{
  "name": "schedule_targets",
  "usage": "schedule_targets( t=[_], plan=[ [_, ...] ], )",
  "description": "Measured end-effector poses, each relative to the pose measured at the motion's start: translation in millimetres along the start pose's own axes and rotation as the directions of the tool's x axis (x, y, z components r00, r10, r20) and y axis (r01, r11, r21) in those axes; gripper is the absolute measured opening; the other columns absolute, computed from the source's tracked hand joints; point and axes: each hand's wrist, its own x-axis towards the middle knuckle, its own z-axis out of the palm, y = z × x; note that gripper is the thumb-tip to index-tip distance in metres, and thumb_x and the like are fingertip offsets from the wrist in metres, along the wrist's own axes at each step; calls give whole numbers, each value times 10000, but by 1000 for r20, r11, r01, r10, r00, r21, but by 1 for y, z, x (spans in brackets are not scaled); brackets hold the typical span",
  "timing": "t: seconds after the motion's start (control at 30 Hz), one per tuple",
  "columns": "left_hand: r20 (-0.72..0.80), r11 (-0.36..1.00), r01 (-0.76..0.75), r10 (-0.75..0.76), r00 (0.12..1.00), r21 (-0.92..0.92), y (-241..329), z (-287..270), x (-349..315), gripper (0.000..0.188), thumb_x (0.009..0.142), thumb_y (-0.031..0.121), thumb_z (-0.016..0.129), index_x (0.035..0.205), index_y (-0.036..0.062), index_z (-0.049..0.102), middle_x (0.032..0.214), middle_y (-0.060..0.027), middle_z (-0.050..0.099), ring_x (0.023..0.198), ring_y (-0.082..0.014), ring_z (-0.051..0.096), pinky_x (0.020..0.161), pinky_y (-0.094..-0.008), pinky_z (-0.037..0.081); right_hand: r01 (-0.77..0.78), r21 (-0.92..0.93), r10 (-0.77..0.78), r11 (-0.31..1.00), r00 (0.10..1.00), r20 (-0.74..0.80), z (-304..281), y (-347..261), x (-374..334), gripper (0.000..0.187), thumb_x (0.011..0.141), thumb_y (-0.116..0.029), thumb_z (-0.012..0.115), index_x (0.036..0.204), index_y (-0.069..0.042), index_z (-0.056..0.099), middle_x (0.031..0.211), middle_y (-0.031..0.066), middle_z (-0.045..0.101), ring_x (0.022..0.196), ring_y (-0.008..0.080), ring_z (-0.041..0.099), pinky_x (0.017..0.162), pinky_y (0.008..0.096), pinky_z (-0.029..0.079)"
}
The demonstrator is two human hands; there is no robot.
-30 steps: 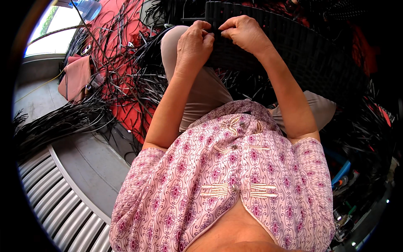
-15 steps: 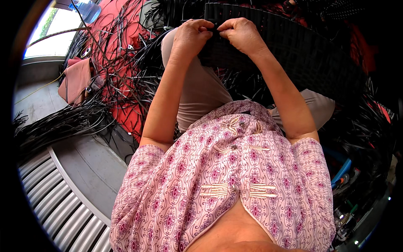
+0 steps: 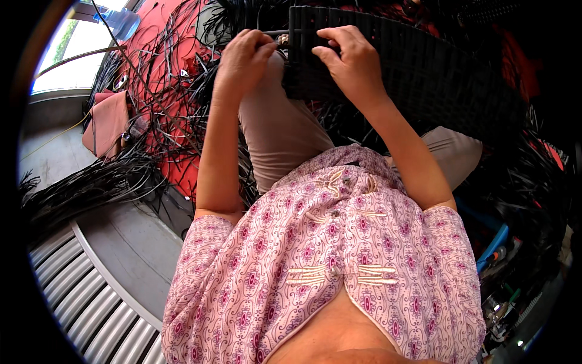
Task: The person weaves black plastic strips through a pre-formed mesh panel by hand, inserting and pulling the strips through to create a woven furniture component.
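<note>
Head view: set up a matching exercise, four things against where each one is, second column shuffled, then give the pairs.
Things:
1. left hand
2. right hand
3. plastic bottle
4. pink cloth

Places:
A. on the grey floor beside the red mat
B. gripping the woven black panel's top edge
C. top left, near the window
D. pinching a black strip at the panel's left edge

Pairs: 1-D, 2-B, 3-C, 4-A

I see a red mat [image 3: 163,67] strewn with loose black strips [image 3: 91,185]. A pink cloth [image 3: 108,123] lies at the mat's left edge, a clear plastic bottle [image 3: 121,23] beyond its far corner. A ribbed grey shutter [image 3: 79,297] sits nearer than the mat.
</note>
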Motion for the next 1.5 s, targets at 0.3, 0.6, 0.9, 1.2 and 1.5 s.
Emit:
schedule_targets(
  t=[0.3, 0.6, 0.9, 1.2, 1.5],
  plan=[
    [66, 968, 242, -237, 969, -72, -11, -9, -7, 218, 907, 226, 668, 977, 22, 699, 891, -109, 678, 838, -236, 658, 777, -341, 508, 210, -541, -218, 814, 975, 50, -47, 27, -62, 354, 809, -226, 779, 1133, -114, 693, 1139, 31, 624, 1090, 231, 571, 932, 397, 435],
    [-12, 975, 219, -219, 976, 22, -30, -14, 6, 230, 903, 246, 678, 980, 32, 713, 904, -118, 691, 859, -246, 664, 800, -357, 511, 178, -586, -170, 790, 983, 70, -41, 25, -59, 433, 853, -332, 753, 1218, -111, 679, 1173, 21, 612, 1111, 214, 549, 957, 401, 395],
    [27, 970, 219, -218, 976, -107, -44, -14, 10, 220, 900, 210, 711, 971, 2, 718, 830, -75, 691, 773, -141, 623, 731, -281, 485, 203, -552, -245, 809, 970, -2, -38, 37, -55, 421, 773, -305, 785, 1120, -85, 696, 1098, 39, 601, 1060, 219, 544, 952, 440, 375],
    [8, 950, 282, -283, 959, -136, -36, -12, 6, 159, 874, 165, 735, 942, 21, 729, 829, -54, 700, 759, -113, 624, 724, -253, 481, 192, -488, -224, 852, 975, -8, -38, 33, -70, 312, 776, -297, 787, 1001, -103, 692, 987, 9, 583, 992, 215, 545, 927, 426, 385],
    [-37, 947, 246, -259, 965, -207, -50, -7, 12, 174, 865, 200, 738, 937, 43, 746, 841, -38, 659, 771, -141, 629, 725, -287, 496, 260, -424, -255, 867, 964, 71, -10, 16, -54, 390, 786, -339, 780, 1087, -100, 711, 1094, 21, 586, 1042, 211, 532, 946, 415, 375]
  ],
)
